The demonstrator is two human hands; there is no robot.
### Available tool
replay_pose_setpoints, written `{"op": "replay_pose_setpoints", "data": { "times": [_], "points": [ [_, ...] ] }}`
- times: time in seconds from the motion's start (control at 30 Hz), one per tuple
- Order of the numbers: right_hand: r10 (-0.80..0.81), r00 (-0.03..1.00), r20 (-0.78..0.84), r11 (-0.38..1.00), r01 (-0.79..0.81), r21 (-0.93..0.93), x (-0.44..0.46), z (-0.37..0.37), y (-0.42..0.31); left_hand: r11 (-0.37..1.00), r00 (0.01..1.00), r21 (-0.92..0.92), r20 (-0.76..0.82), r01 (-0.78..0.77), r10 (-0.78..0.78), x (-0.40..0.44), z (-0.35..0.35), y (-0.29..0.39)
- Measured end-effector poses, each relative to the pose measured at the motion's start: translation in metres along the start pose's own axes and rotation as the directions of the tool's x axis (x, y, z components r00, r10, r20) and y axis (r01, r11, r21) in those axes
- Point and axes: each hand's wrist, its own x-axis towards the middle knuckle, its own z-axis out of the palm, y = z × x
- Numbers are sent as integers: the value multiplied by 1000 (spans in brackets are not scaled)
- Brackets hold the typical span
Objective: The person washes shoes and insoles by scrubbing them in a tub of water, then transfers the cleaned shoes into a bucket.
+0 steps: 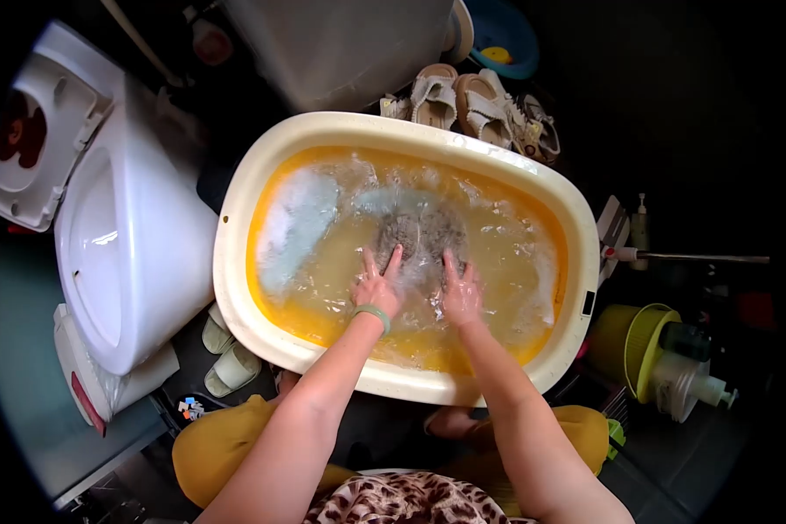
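Observation:
My left hand [377,286], with a pale green bangle [373,316] at the wrist, is in the water with fingers stretched forward and spread. Level with it on the other side, my right hand [461,295] also has its fingers apart. The fingertips of both reach the near edge of a grey-brown, fuzzy-looking wet thing [419,234], partly under water; its kind is unclear. All this lies inside a large cream tub [576,205] with a yellow-orange inside, holding cloudy water. Whitish-blue patches, perhaps foam or cloth, float at the left [299,229].
A white toilet [148,218] stands close to the tub's left end. Sandals [485,109] line the far side, with a blue basin [511,39] behind. Pale slippers [233,367] lie at lower left. A yellow-green bucket [624,349] and a pump bottle [694,384] are at the right.

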Motion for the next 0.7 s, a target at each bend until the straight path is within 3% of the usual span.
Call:
{"op": "replay_pose_setpoints", "data": {
  "times": [0.03, 0.07, 0.13, 0.17, 0.2, 0.23, 0.3, 0.33, 0.37, 0.43, 0.47, 0.53, 0.63, 0.7],
  "points": [
    [6, 1000, 21, 1000, -6, 0, 4, 5, 0, 1000, 1000, 4, 25, 6, -6, 13, 14, -8],
    [42, 996, 76, 999, -44, 23, 9, 7, -2, 874, 971, -445, 40, -193, 235, 44, 51, -28],
    [82, 984, 157, 995, -89, 37, 6, 0, -9, 524, 905, -805, -37, -279, 425, 52, 85, -42],
    [142, 975, 174, 978, -165, 129, 5, -15, -17, 829, 907, -422, 35, -367, 419, 44, 89, -38],
    [199, 962, 185, 946, -238, 220, 8, -23, -20, 916, 917, 70, 89, -395, 389, 40, 85, -31],
    [199, 963, 182, 947, -237, 215, 9, -7, -11, 915, 916, 65, 86, -397, 392, 31, 57, -16],
    [92, 988, 125, 938, -129, 322, 16, 33, 8, 934, 968, 262, 131, -242, 215, 9, -12, 16],
    [55, 994, 93, 931, -85, 355, 22, 42, 13, 931, 967, 265, 109, -250, 229, 14, -6, 11],
    [26, 992, 120, 952, -61, 300, 26, 40, 12, 992, 994, -99, 70, -76, 84, 23, 11, -1],
    [13, 993, 117, 973, -40, 228, 28, 20, 10, 883, 997, -465, 79, 59, -25, 30, 17, -10],
    [41, 961, 274, 992, -71, 101, 34, 6, 2, 950, 989, -311, 141, -4, 50, 32, 12, -11],
    [99, 911, 400, 995, -95, -28, 25, -25, -7, 984, 972, -146, 196, -101, 129, 25, -4, -6],
    [50, 989, 139, 990, -67, 123, -7, -58, -17, 952, 994, -288, -33, -106, 101, 0, -21, -14],
    [51, 992, 119, 980, -73, 187, -14, -80, -16, 936, 982, -310, -131, -169, 134, -16, -37, -18]
  ]
}}
